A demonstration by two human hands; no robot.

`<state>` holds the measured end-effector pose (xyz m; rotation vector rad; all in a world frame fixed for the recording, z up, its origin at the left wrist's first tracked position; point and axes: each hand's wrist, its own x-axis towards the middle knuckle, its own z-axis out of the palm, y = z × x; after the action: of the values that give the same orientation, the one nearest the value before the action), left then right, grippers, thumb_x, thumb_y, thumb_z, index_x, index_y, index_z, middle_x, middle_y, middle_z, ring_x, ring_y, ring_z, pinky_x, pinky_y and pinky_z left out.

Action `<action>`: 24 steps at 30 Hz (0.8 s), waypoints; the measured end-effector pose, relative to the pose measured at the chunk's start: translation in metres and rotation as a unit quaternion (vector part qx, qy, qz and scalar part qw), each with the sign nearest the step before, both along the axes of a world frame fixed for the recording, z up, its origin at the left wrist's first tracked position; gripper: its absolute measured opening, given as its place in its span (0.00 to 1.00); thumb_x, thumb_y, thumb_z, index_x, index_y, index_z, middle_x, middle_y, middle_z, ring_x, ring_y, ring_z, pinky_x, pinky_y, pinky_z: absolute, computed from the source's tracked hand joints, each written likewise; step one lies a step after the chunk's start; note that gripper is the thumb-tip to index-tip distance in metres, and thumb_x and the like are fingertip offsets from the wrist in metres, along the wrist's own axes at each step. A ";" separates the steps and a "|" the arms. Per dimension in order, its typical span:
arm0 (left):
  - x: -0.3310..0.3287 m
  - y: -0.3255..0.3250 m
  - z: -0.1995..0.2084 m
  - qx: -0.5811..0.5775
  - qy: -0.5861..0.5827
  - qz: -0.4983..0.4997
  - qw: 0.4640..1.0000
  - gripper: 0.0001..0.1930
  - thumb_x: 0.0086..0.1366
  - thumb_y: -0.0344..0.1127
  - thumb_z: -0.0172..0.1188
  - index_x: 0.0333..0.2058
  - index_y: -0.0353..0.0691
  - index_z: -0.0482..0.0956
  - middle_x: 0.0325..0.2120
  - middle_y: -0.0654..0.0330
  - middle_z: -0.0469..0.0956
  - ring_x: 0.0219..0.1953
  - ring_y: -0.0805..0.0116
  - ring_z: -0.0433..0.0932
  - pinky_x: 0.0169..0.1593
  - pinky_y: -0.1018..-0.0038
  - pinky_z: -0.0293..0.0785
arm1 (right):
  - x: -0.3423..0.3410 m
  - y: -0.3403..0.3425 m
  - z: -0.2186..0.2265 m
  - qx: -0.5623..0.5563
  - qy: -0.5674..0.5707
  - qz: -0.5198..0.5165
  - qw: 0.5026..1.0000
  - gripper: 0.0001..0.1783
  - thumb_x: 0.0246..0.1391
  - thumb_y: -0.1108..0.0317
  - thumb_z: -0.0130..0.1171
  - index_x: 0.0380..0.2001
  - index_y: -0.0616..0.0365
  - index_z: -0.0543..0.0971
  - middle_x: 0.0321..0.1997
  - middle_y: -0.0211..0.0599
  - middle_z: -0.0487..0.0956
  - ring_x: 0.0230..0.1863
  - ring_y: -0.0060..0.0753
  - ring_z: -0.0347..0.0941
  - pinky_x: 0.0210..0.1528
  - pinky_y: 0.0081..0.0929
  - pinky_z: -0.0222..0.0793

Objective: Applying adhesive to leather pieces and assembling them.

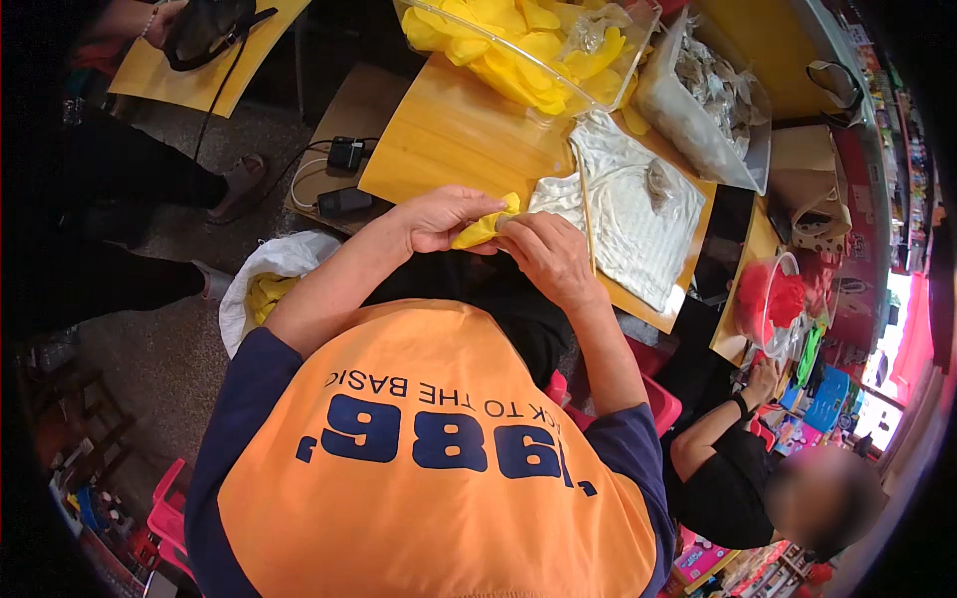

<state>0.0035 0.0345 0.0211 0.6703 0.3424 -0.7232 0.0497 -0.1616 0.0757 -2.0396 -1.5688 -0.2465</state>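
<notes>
A soft, crumpled yellow piece (477,233) is held between both hands above the near edge of the table. My left hand (444,215) pinches it from the left with thumb and fingers. From the right, my right hand (550,257) closes its fingertips on the same piece, where a small greyish bit shows beside them. Just right of the hands lies a folded white cloth (638,224) with a thin wooden stick (585,204) along its left part. A small clear bag (662,186) rests on the cloth; its contents are hard to make out.
Beyond the cloth stand a clear bin (518,52) of yellow pieces and a translucent bin (658,95) of small plastic packets. A white sack (261,269) sits by my left arm. Another person (728,463) works at right near red material (773,299); someone in dark clothes stands left.
</notes>
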 end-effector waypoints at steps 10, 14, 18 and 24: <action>0.001 -0.008 -0.002 0.036 0.006 0.062 0.997 0.12 0.66 0.41 0.57 0.39 0.38 0.72 0.33 0.60 0.78 0.33 0.71 0.80 0.36 0.72 0.82 | 0.008 -0.004 0.007 -0.067 -0.020 -0.047 0.996 0.10 0.44 0.65 0.65 0.29 0.53 0.75 0.29 0.32 0.74 0.30 0.35 0.72 0.31 0.30 0.67; 0.001 -0.012 0.002 0.007 -0.035 0.134 0.990 0.12 0.66 0.38 0.57 0.40 0.36 0.72 0.36 0.59 0.78 0.35 0.70 0.80 0.40 0.72 0.81 | 0.002 -0.001 0.007 0.057 0.038 -0.084 0.994 0.11 0.42 0.69 0.68 0.31 0.55 0.78 0.29 0.33 0.75 0.29 0.35 0.72 0.29 0.30 0.68; 0.000 -0.013 0.014 0.006 -0.054 0.174 0.983 0.11 0.67 0.39 0.54 0.40 0.37 0.72 0.35 0.60 0.78 0.36 0.71 0.79 0.41 0.72 0.80 | -0.011 0.006 0.006 0.098 0.124 -0.157 0.975 0.14 0.43 0.75 0.67 0.37 0.56 0.81 0.32 0.36 0.75 0.32 0.37 0.73 0.32 0.28 0.70; -0.001 -0.017 0.012 0.039 -0.083 0.192 0.977 0.11 0.69 0.39 0.51 0.43 0.38 0.71 0.36 0.63 0.77 0.36 0.76 0.78 0.40 0.79 0.78 | -0.013 0.010 0.003 0.047 0.072 -0.173 0.981 0.16 0.44 0.73 0.67 0.40 0.55 0.81 0.32 0.37 0.74 0.34 0.37 0.72 0.33 0.30 0.70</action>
<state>0.0027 0.0178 0.0332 0.7080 0.3363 -0.2838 0.0372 -0.1518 0.0791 -2.1936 -1.0902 -0.2883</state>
